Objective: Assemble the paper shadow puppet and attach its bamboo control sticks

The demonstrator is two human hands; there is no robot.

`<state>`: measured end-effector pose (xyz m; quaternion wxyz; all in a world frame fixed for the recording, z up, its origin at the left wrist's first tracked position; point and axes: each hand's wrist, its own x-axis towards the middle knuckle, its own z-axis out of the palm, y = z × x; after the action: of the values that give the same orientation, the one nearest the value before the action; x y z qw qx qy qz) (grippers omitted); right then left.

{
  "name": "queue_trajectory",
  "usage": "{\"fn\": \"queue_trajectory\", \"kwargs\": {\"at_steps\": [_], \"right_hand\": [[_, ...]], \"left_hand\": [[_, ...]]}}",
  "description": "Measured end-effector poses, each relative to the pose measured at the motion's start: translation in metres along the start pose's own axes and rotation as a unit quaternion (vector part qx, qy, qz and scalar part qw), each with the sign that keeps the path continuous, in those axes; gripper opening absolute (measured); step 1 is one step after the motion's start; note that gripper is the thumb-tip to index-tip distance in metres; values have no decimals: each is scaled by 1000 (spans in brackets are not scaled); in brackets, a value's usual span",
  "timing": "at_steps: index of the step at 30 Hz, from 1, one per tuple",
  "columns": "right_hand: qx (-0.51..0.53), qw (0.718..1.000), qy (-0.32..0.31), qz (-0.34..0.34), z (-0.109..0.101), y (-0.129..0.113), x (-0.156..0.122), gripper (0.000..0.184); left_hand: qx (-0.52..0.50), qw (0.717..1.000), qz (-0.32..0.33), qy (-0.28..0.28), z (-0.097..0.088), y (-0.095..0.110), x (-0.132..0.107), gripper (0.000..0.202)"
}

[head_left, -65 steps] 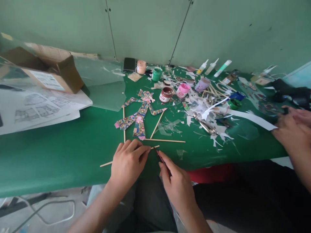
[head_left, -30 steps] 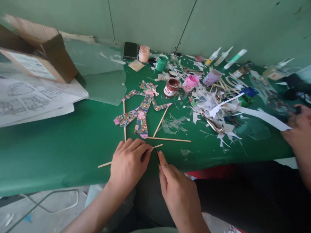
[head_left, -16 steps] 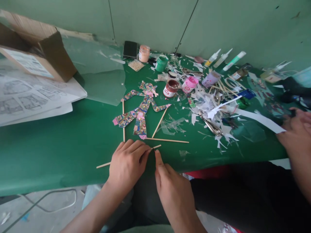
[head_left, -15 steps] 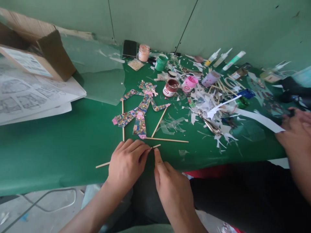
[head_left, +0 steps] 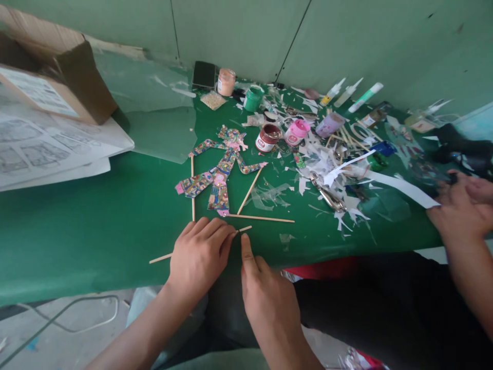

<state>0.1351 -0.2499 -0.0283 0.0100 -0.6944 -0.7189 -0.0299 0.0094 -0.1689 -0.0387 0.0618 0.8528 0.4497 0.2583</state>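
Note:
My left hand [head_left: 200,252] presses a thin wooden stick [head_left: 160,258] down near the table's front edge; its two ends show on either side of the hand. My right hand [head_left: 267,295] is closed, with its index finger stretched to the stick beside my left fingertips. A small dark piece lies at that fingertip, too small to name, and the rest of that grip is hidden. Just beyond lies a patterned paper puppet [head_left: 224,169] with jointed limbs. Sticks meet its two hands and one foot, among them a lower stick [head_left: 265,218].
Open paint jars [head_left: 268,137], paper scraps [head_left: 319,154] and metal pliers [head_left: 328,195] lie to the right. A cardboard box [head_left: 57,82] stands on printed sheets [head_left: 46,149] at left. Another person's hands [head_left: 462,205] are at the far right, near a white paper strip [head_left: 404,188].
The whole view has shifted slightly. Both my hands keep nearly the same place on the stick, and the puppet lies as before.

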Motion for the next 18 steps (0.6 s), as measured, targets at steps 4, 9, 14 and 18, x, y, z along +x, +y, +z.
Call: {"fn": "queue_trajectory", "kwargs": {"at_steps": [4,9,14,18], "right_hand": [[-7,1000,-8,1,2,1,-7,55],[6,1000,-20,9,4,0,-4,55],[-15,1000,-25,2,1,-1,2,58],[-44,999,-30,-9,-2,-2,0,60]], "left_hand": [[-2,1000,-6,5,0,1,0,14],[-22,1000,8,-4,0,-3,3,16],[-13,1000,5,-5,0,-4,2,15],[-17,1000,9,-1,-2,-3,1,17]]}}
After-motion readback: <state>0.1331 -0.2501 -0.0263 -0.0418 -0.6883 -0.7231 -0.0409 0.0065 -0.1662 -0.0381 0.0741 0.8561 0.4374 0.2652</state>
